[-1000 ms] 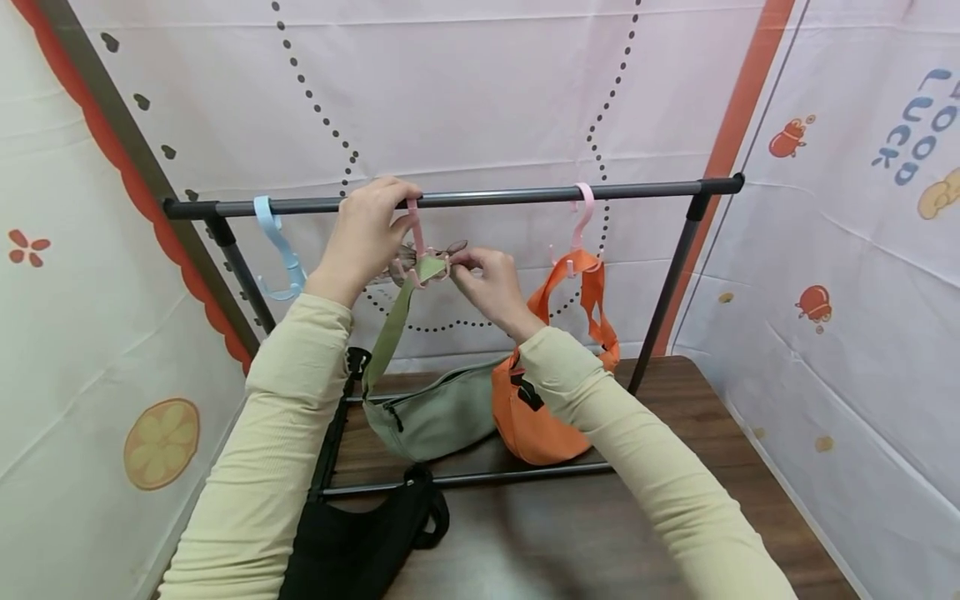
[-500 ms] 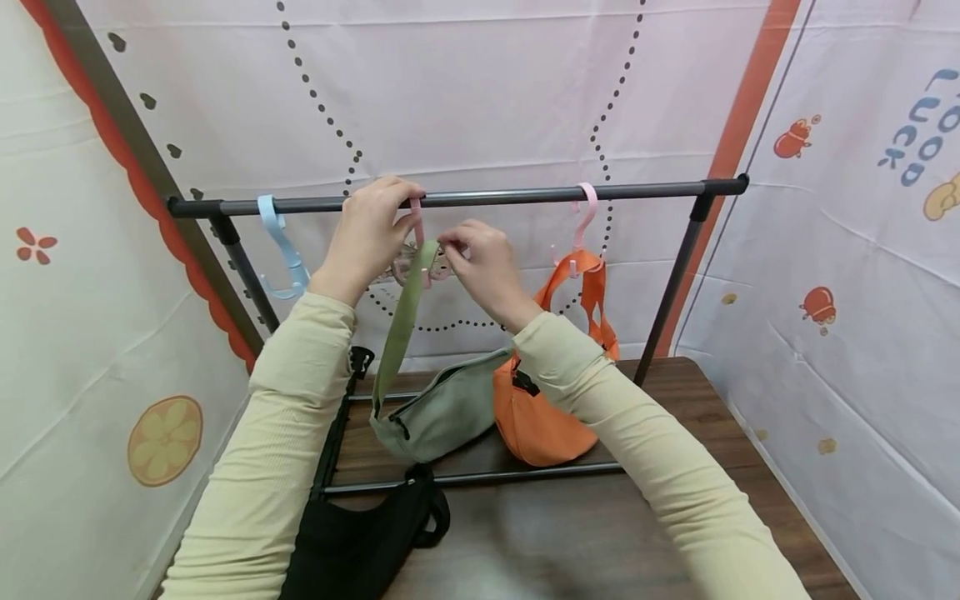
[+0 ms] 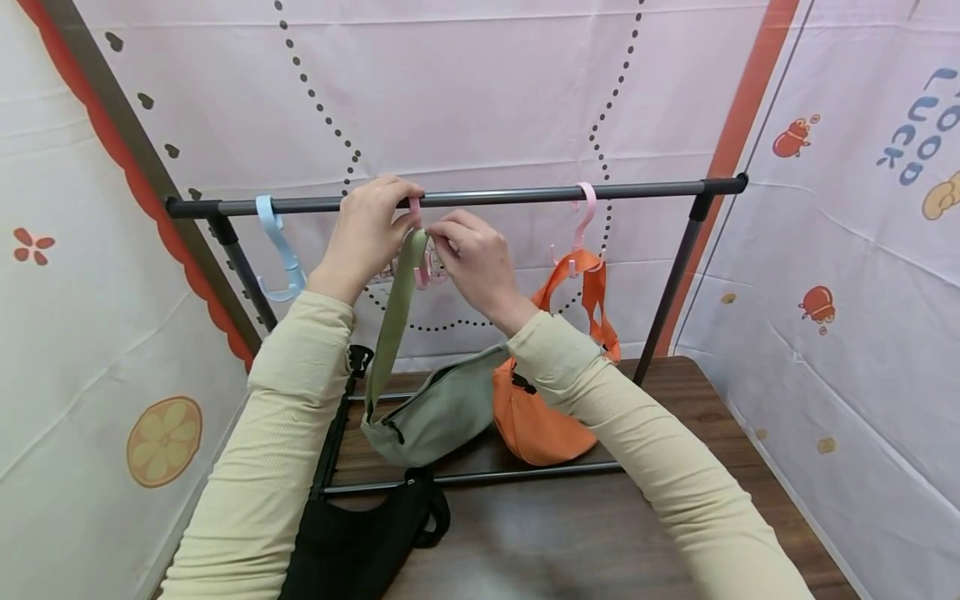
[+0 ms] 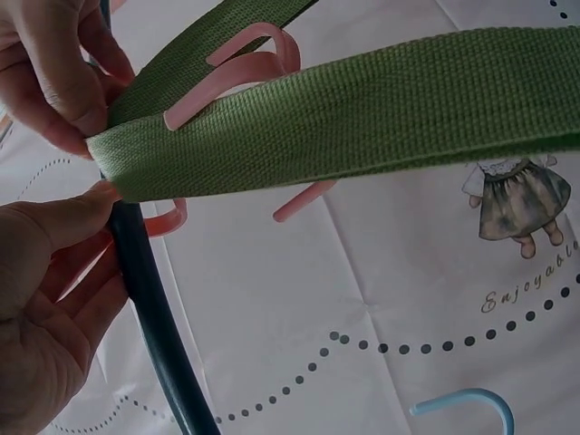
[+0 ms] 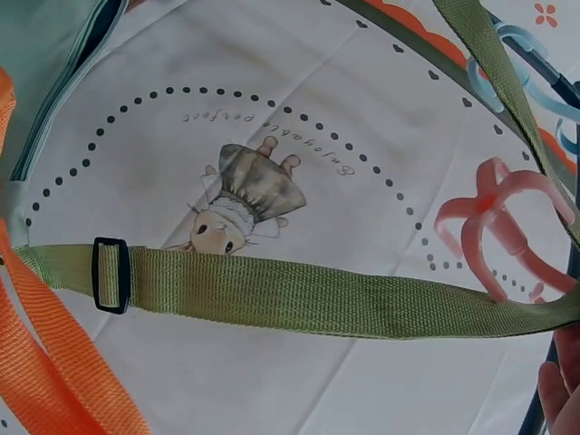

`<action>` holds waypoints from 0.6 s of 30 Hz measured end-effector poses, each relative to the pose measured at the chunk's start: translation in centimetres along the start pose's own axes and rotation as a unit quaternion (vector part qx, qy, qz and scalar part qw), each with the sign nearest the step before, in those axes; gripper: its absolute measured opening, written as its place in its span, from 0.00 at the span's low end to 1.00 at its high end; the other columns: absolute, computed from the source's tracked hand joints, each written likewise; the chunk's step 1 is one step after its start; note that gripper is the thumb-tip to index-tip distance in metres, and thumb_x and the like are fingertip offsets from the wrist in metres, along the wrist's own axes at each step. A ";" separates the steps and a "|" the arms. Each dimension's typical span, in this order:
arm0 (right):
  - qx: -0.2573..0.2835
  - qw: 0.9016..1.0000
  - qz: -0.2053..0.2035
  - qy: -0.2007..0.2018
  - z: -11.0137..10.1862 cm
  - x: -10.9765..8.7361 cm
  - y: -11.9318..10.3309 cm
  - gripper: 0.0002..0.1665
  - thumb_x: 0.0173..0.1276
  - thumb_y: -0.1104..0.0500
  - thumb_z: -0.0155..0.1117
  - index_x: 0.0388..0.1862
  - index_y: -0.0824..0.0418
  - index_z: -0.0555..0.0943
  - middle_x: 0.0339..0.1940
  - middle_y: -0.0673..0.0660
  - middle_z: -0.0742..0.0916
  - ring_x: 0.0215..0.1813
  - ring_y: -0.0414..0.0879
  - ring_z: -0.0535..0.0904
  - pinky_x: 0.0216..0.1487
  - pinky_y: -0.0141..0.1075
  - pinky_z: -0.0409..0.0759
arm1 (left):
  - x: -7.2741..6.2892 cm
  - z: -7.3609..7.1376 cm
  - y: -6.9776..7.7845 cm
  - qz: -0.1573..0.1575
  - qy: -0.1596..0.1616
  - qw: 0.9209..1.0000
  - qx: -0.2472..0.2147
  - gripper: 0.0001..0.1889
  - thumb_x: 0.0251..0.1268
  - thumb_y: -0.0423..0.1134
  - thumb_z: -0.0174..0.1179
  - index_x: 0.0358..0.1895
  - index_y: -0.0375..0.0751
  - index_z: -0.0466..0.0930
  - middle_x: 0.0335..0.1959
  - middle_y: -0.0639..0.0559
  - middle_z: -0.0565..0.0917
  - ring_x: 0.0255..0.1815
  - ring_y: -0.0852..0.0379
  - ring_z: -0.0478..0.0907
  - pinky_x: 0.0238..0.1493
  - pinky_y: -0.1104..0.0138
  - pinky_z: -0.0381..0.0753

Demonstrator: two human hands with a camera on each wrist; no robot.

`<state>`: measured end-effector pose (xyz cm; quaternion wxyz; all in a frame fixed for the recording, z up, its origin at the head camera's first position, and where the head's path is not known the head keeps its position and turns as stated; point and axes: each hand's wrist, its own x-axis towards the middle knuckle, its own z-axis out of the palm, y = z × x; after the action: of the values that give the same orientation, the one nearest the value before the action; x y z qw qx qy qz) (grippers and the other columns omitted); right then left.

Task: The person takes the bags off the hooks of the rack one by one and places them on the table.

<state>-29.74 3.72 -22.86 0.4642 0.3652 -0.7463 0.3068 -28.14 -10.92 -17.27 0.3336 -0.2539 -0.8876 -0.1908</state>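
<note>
While the left hand (image 3: pixel 363 237) grips the pink hook (image 5: pixel 488 201), the right hand (image 3: pixel 478 260), pinching the green strap (image 3: pixel 395 312), should seat it untwisted.

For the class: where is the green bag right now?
In the head view, the green bag is below centre, under the black top rail and just left of the orange bag, its strap pinched by the right hand.

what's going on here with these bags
Someone's right hand pinches the strap of a green bag close to the rail, while the left hand grips the rail beside a pink hook. An orange bag has its strap over another pink hook, a black bag sits nearer the person, and a blue hook holds nothing.
</note>
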 end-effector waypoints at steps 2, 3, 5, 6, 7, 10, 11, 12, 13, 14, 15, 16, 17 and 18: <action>-0.006 1.000 -0.027 0.011 0.0 0.1 -0.1 0.09 0.61 0.69 0.56 0.32 0.66 0.84 0.30 0.55 0.84 0.33 0.43 0.77 0.34 0.27 0.74 | 0.0 -0.1 0.0 -0.003 -0.001 1.000 -0.001 0.12 0.58 0.27 0.58 0.46 0.32 0.79 0.44 0.42 0.80 0.44 0.45 0.76 0.50 0.54 0.72; -0.007 0.999 -0.042 0.016 0.0 0.1 -0.2 0.09 0.61 0.70 0.56 0.32 0.67 0.84 0.30 0.56 0.84 0.33 0.44 0.77 0.34 0.27 0.75 | 0.1 -0.1 0.0 -0.003 -0.001 1.000 -0.001 0.12 0.58 0.27 0.58 0.46 0.32 0.79 0.44 0.42 0.80 0.44 0.45 0.76 0.49 0.54 0.72; -0.013 0.997 -0.073 0.022 -0.1 0.1 -0.4 0.09 0.61 0.70 0.56 0.32 0.67 0.84 0.30 0.56 0.84 0.33 0.45 0.78 0.35 0.28 0.75 | 0.1 -0.1 -0.1 -0.001 0.000 1.000 -0.002 0.11 0.58 0.27 0.57 0.45 0.32 0.79 0.44 0.42 0.81 0.44 0.45 0.76 0.49 0.54 0.72; -0.016 0.996 -0.086 0.024 -0.1 0.1 -0.4 0.09 0.61 0.70 0.56 0.32 0.67 0.84 0.30 0.56 0.84 0.34 0.46 0.78 0.35 0.28 0.76 | 0.1 -0.1 -0.1 0.000 0.001 1.000 -0.002 0.11 0.58 0.27 0.57 0.45 0.32 0.80 0.44 0.42 0.81 0.44 0.45 0.76 0.49 0.54 0.72; -0.017 0.995 -0.098 0.026 -0.1 0.1 -0.5 0.09 0.62 0.69 0.56 0.32 0.67 0.84 0.30 0.57 0.84 0.34 0.46 0.78 0.35 0.29 0.76 | 0.1 -0.1 -0.1 0.002 0.001 1.000 -0.002 0.11 0.58 0.27 0.57 0.45 0.32 0.80 0.44 0.42 0.81 0.44 0.45 0.76 0.49 0.54 0.72; -0.025 0.992 -0.123 0.032 -0.3 0.0 -0.6 0.08 0.62 0.69 0.57 0.33 0.67 0.84 0.30 0.57 0.83 0.34 0.47 0.78 0.37 0.30 0.77 | 0.1 -0.1 -0.1 0.001 0.000 1.000 -0.004 0.11 0.59 0.27 0.57 0.45 0.33 0.80 0.44 0.42 0.81 0.44 0.45 0.76 0.48 0.54 0.72; -0.028 0.991 -0.130 0.034 -0.3 0.0 -0.6 0.08 0.63 0.69 0.56 0.33 0.68 0.84 0.31 0.57 0.83 0.34 0.47 0.78 0.37 0.30 0.77 | 0.2 -0.1 -0.1 -0.001 -0.001 1.000 -0.004 0.11 0.59 0.27 0.56 0.45 0.33 0.80 0.44 0.42 0.81 0.44 0.45 0.76 0.48 0.54 0.72; -0.036 0.989 -0.140 0.037 -0.3 0.0 -0.5 0.08 0.63 0.69 0.56 0.33 0.68 0.84 0.31 0.58 0.83 0.34 0.48 0.78 0.37 0.30 0.78 | 0.2 -0.1 -0.1 -0.005 -0.003 1.000 -0.005 0.11 0.60 0.28 0.56 0.45 0.33 0.80 0.44 0.42 0.81 0.43 0.45 0.76 0.48 0.54 0.72; -0.047 0.986 -0.152 0.041 -0.4 0.0 -0.5 0.08 0.63 0.69 0.56 0.33 0.68 0.84 0.31 0.58 0.83 0.34 0.48 0.78 0.37 0.30 0.78 | 0.2 -0.1 -0.1 -0.008 -0.005 1.000 -0.006 0.11 0.60 0.28 0.56 0.46 0.33 0.80 0.44 0.42 0.81 0.43 0.45 0.76 0.47 0.54 0.72; -0.057 0.984 -0.165 0.046 -0.4 0.0 -0.5 0.09 0.63 0.69 0.56 0.33 0.68 0.84 0.31 0.57 0.83 0.34 0.48 0.78 0.37 0.30 0.79 | 0.2 -0.1 -0.1 -0.011 -0.006 1.000 -0.006 0.11 0.60 0.28 0.56 0.46 0.34 0.80 0.44 0.42 0.81 0.43 0.45 0.76 0.47 0.54 0.71; -0.068 0.980 -0.179 0.051 -0.4 -0.1 -0.5 0.09 0.63 0.69 0.56 0.33 0.67 0.84 0.31 0.57 0.83 0.33 0.48 0.78 0.37 0.30 0.79 | 0.2 -0.1 -0.1 -0.013 -0.008 1.000 -0.006 0.11 0.60 0.28 0.56 0.46 0.34 0.80 0.44 0.42 0.81 0.42 0.44 0.76 0.48 0.54 0.71; -0.077 0.976 -0.193 0.057 -0.5 -0.1 -0.5 0.09 0.63 0.69 0.55 0.33 0.67 0.84 0.31 0.57 0.83 0.33 0.47 0.78 0.36 0.30 0.79 | 0.2 -0.2 -0.1 -0.016 -0.010 1.000 -0.006 0.11 0.60 0.28 0.56 0.46 0.34 0.80 0.44 0.42 0.81 0.43 0.44 0.76 0.49 0.54 0.70; -0.085 0.972 -0.208 0.064 -0.5 -0.2 -0.5 0.09 0.63 0.70 0.55 0.32 0.67 0.84 0.31 0.57 0.83 0.33 0.47 0.79 0.36 0.30 0.80 | 0.3 -0.2 -0.1 -0.017 -0.012 1.000 -0.007 0.11 0.60 0.28 0.57 0.45 0.34 0.80 0.43 0.42 0.81 0.43 0.44 0.76 0.49 0.54 0.70; -0.094 0.968 -0.221 0.070 -0.5 -0.2 -0.5 0.09 0.62 0.70 0.55 0.32 0.66 0.84 0.31 0.57 0.83 0.32 0.47 0.79 0.36 0.30 0.80 | 0.3 -0.2 -0.1 -0.019 -0.014 1.000 -0.007 0.11 0.59 0.28 0.57 0.45 0.34 0.80 0.43 0.42 0.81 0.43 0.44 0.76 0.50 0.54 0.70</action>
<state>-28.99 3.93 -22.79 0.6041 0.4538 -0.6377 0.1500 -28.26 -11.03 -16.92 0.3158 -0.2425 -0.8953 -0.1998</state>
